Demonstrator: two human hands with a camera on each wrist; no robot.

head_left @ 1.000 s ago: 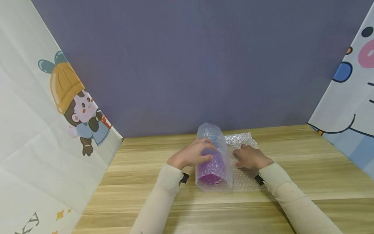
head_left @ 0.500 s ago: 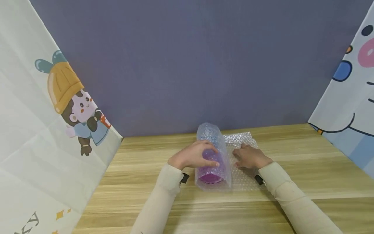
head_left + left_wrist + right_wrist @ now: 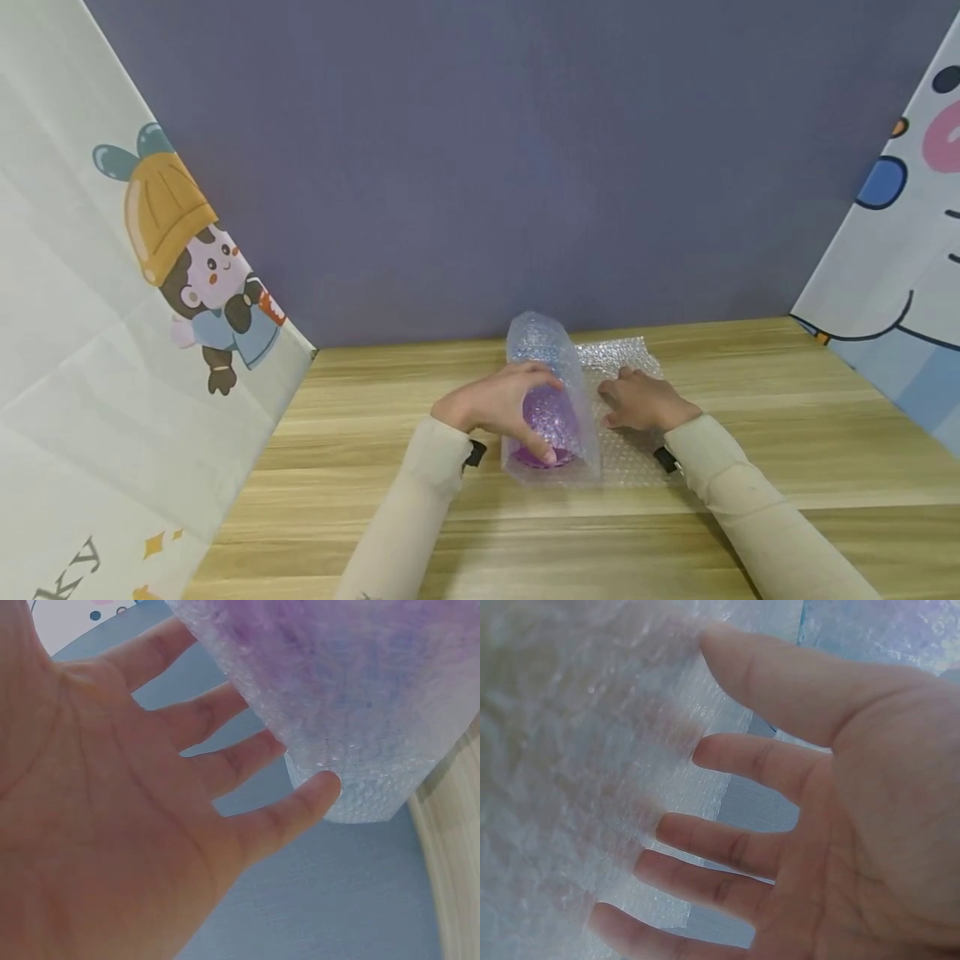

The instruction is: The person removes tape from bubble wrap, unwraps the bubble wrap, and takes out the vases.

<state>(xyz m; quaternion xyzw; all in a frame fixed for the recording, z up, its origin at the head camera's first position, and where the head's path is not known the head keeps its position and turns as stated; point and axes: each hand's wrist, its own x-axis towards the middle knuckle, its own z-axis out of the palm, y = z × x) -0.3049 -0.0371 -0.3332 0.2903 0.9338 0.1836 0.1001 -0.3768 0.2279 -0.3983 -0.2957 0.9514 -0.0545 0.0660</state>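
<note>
A purple object with a round end (image 3: 553, 421) lies rolled in bubble wrap (image 3: 534, 337), bluish toward its far end; its kind is hidden by the wrap. My left hand (image 3: 495, 404) arches over the roll from the left, thumb toward the near end and fingers across the top. In the left wrist view its fairly straight fingers (image 3: 225, 761) meet the roll's side. To the right, a flat stretch of the bubble wrap (image 3: 622, 471) extends along the table. My right hand (image 3: 641, 400) rests on that flat part, its spread fingertips (image 3: 679, 829) pressing the sheet.
The wood-grain table (image 3: 375, 492) runs back to a dark blue-grey panel (image 3: 480, 167). A white cartoon-printed sheet (image 3: 90, 350) borders the left side, and another printed sheet (image 3: 900, 258) borders the right. The roll's far end stands close to the back panel.
My left thumb has moved toward the near end of the roll and spread farther from the fingers. My right hand and the flat wrap have stayed in place.
</note>
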